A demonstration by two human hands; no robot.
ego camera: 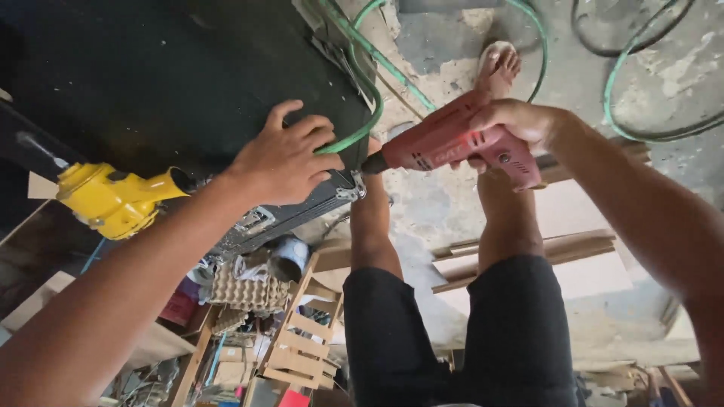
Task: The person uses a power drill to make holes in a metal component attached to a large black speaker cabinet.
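Drilling at the edge of the flat black panel (173, 83).
We wrap our right hand (520, 124) around the red electric drill (452, 143), bit levelled at the metal corner bracket (351, 188); our left hand (283, 162) presses flat, steadying the panel.

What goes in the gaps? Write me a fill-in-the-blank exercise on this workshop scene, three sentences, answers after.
1. The right hand grips a power drill whose body is ____ in colour.
2. The left hand presses flat on the ____-coloured panel.
3. The tool lying left of the left hand is ____ in colour.

Missing words: red; black; yellow
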